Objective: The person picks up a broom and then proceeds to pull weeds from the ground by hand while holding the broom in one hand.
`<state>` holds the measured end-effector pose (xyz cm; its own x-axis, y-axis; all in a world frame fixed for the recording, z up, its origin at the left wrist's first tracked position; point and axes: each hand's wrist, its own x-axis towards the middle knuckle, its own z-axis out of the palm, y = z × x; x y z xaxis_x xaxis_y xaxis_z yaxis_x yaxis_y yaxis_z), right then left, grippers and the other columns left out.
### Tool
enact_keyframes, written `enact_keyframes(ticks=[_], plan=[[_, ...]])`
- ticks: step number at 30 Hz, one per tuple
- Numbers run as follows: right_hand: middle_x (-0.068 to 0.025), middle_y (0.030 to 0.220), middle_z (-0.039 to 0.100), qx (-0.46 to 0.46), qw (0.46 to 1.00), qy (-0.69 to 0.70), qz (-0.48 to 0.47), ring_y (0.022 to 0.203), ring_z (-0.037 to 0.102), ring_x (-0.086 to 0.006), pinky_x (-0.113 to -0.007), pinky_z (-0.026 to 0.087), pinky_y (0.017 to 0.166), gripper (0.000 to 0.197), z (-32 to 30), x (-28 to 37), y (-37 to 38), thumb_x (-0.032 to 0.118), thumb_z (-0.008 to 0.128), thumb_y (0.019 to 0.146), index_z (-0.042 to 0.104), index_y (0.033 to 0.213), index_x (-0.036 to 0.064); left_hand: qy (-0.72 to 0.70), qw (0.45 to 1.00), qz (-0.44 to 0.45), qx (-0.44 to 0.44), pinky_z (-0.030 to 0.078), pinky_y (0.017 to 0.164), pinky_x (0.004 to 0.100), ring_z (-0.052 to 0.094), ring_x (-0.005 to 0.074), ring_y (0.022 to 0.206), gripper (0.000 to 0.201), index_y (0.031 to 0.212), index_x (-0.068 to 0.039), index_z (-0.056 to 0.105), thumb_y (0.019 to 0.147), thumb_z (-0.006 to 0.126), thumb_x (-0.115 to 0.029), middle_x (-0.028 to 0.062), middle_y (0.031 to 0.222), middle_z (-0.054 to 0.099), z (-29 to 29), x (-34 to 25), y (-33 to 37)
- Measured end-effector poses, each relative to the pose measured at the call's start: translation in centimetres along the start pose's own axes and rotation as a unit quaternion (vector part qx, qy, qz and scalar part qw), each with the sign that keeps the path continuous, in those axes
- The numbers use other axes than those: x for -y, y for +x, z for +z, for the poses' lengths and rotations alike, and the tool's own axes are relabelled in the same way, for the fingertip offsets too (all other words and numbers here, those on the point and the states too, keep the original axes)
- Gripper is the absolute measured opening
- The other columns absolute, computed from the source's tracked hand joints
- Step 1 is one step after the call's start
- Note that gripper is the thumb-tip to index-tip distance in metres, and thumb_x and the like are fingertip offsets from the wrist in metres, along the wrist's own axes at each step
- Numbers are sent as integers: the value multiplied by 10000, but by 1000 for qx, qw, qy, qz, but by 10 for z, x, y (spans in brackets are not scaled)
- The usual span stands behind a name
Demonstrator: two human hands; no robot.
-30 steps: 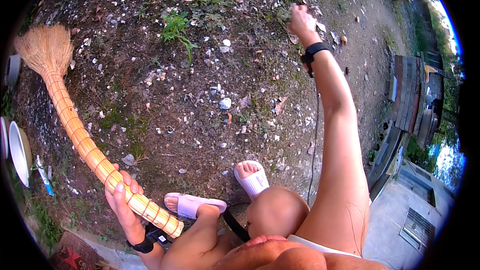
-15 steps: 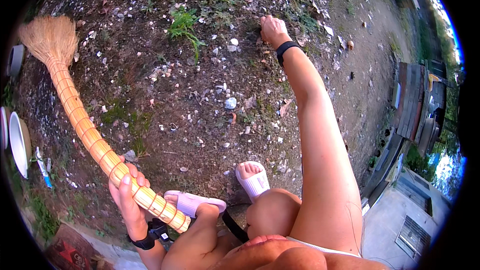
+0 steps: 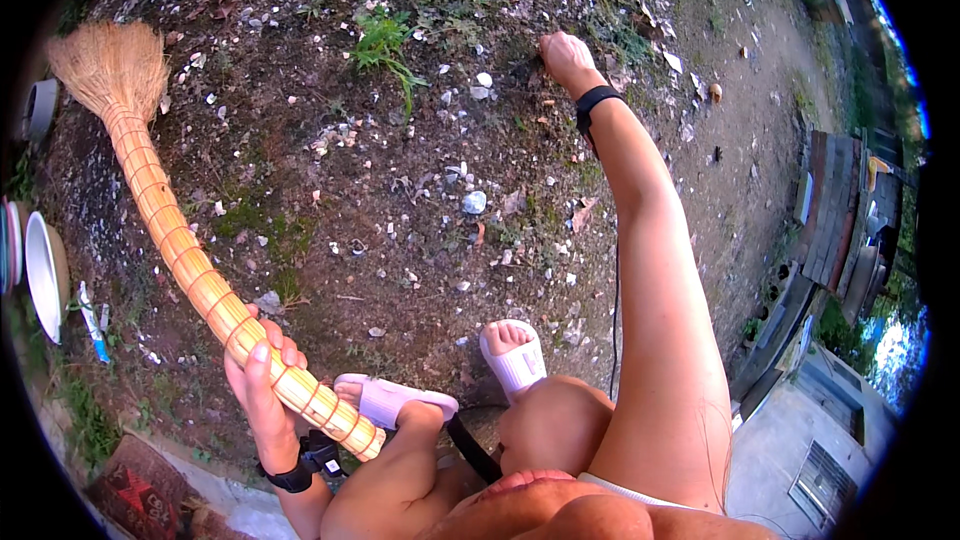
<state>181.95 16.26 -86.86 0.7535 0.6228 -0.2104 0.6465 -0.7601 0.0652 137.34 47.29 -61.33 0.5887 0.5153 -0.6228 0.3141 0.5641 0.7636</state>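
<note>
My left hand (image 3: 262, 375) is wrapped round the lower handle of a straw broom (image 3: 190, 260), thumb on top. The broom slants up to the far left, where its bristles (image 3: 115, 70) fan out. Its handle is bound with spaced rings of cord. My right arm is stretched far forward, and my right hand (image 3: 568, 60) is closed down at the soil. Whatever its fingers pinch, if anything, is hidden beneath them. Pale pebbles (image 3: 484, 80) lie to the left of that hand, and low green weeds (image 3: 630, 45) grow to its right.
A leafy weed (image 3: 385, 45) stands in ground strewn with shell bits and dry leaves. At left are a white basin (image 3: 43, 275) and a blue-and-white tube (image 3: 95, 325). My feet wear pale slippers (image 3: 515, 365). Stacked boards (image 3: 830, 205) and a grey building (image 3: 815, 430) stand at right.
The whole view has shifted slightly to the right. My right hand stays low at nearly the same patch of soil, its fingers now less visible. My left hand keeps its hold on the broom.
</note>
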Motion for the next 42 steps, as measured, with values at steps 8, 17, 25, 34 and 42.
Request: enact_keyframes(ticks=[8, 17, 25, 34, 42], plan=[[-182, 834, 676, -6, 970, 154, 187, 741, 668, -327, -419, 539, 692, 156, -11, -25, -14, 144, 589, 827, 682, 892, 36, -13, 1000, 8, -11, 448, 578, 264, 484, 113, 676, 498, 1267, -38, 363, 842, 575, -186, 45, 858, 460, -6, -4, -1], [-112, 1099, 650, 212, 946, 23, 243, 937, 660, -263, -393, 509, 847, 430, -60, -52, -68, 455, 648, 785, 666, 1023, 97, -12, 1000, 8, 8, 444, 598, 263, 476, 118, 699, 515, 1295, -30, 350, 851, 560, -184, 51, 877, 453, -4, 3, -1], [-81, 791, 673, 408, 875, 229, 121, 652, 627, -180, -336, 514, 658, 521, 4, -17, -101, 526, 534, 878, 658, 807, 25, -12, 1000, 16, 12, 439, 601, 263, 467, 117, 698, 501, 1293, -30, 356, 860, 552, -187, 48, 878, 452, -8, 1, -1], [-63, 890, 658, 15, 667, 672, 320, 719, 616, -126, -257, 496, 614, 446, -54, -46, -77, 423, 565, 902, 590, 1145, 50, -10, 1000, 20, 7, 433, 596, 261, 467, 115, 695, 502, 1292, -28, 356, 858, 554, -185, 46, 876, 452, -7, 0, -4], [-141, 780, 679, 118, 885, 308, 329, 661, 675, -221, -333, 553, 629, 345, 11, -16, -42, 274, 663, 764, 615, 947, -15, -13, 1000, 13, 8, 445, 607, 269, 475, 117, 700, 511, 1292, -33, 353, 850, 563, -182, 49, 873, 454, -4, -1, -1]])
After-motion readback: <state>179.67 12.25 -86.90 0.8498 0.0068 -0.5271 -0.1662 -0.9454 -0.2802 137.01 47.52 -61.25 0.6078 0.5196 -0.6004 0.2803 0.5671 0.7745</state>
